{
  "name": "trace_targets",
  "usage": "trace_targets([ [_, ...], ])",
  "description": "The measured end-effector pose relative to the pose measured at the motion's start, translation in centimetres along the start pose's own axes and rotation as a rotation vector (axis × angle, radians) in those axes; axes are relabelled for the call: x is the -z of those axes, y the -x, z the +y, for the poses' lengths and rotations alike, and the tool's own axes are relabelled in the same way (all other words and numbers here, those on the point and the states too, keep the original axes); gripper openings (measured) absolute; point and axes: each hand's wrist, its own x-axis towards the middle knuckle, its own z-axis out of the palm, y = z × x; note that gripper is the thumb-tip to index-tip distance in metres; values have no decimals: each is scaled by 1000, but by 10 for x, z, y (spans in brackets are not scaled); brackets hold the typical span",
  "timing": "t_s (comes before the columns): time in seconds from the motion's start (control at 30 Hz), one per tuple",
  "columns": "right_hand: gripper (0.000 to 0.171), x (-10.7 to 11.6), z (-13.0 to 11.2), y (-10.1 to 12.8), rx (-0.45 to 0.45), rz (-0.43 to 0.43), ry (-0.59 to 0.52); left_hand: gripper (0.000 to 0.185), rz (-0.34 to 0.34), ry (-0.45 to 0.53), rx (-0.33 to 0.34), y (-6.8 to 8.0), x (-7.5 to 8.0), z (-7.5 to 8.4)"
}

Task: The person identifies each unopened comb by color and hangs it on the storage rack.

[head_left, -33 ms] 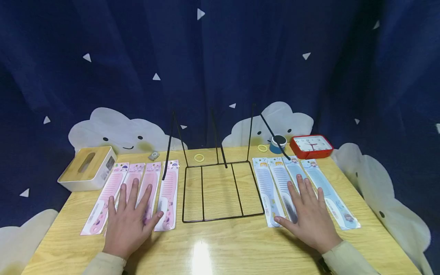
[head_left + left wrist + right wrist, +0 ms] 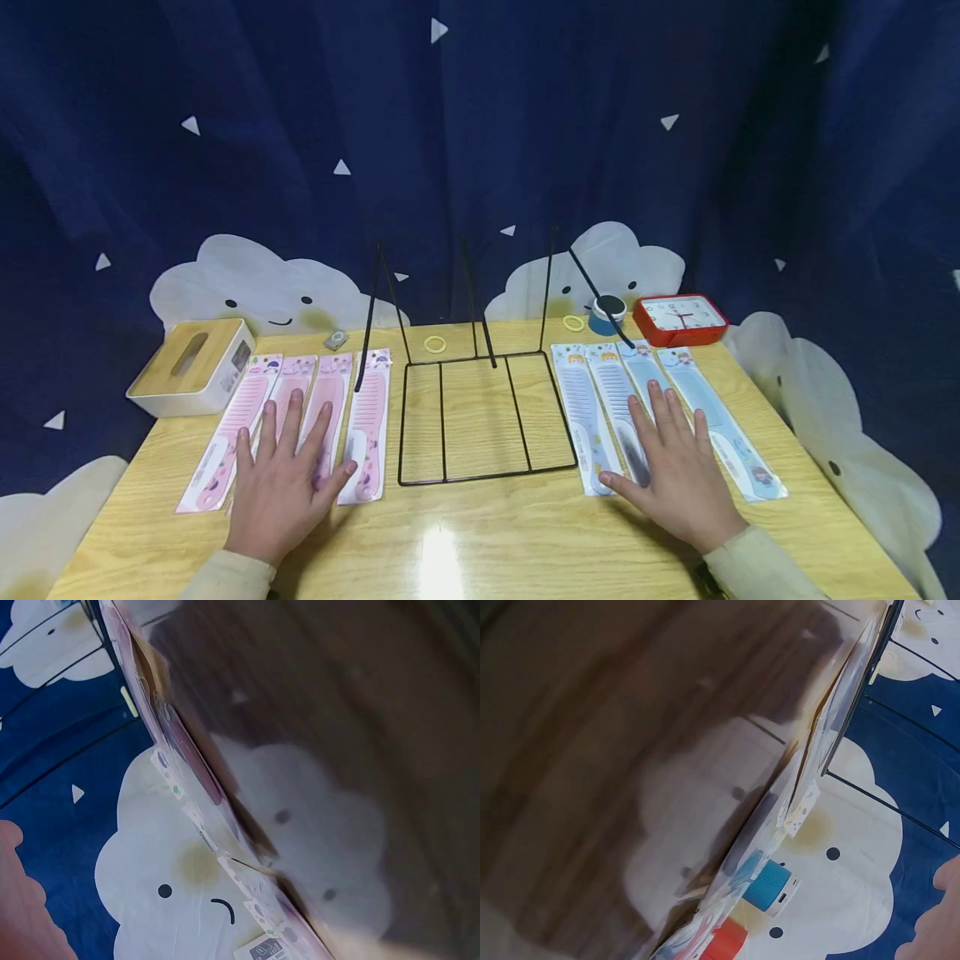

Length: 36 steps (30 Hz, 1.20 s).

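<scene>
1. The yellow wooden tabletop (image 2: pixel 465 550) carries everything; a black wire rack (image 2: pixel 480 417) stands at its middle, between your hands.
2. Four pink carded combs (image 2: pixel 225 442) lie in a row left of the rack; your left hand (image 2: pixel 281 487) rests flat on them, fingers straight and spread, gripping nothing.
3. Four blue carded combs (image 2: pixel 738 433) lie right of the rack; your right hand (image 2: pixel 675 471) rests flat on them, fingers straight, holding nothing.
</scene>
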Motion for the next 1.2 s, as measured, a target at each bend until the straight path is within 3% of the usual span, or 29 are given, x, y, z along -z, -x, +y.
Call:
trace_targets([
  [0.27, 110, 2, 0, -10, -18, -32, -79, 87, -38, 11, 21, 1, -2, -2],
  [0.43, 108, -3, 14, -45, -59, -110, -275, 96, -164, 56, 109, 1, -5, 7],
  [0.57, 107, -14, 30, -82, -119, -186, -385, 96, -204, 172, 139, -4, -14, 23],
  [0.87, 85, -45, 46, -153, -286, -374, -469, 102, -316, 375, 150, -16, -43, 56],
  [1.2, 67, -78, 53, -195, -341, -476, -447, 82, -387, 433, 161, -24, -53, 64],
])
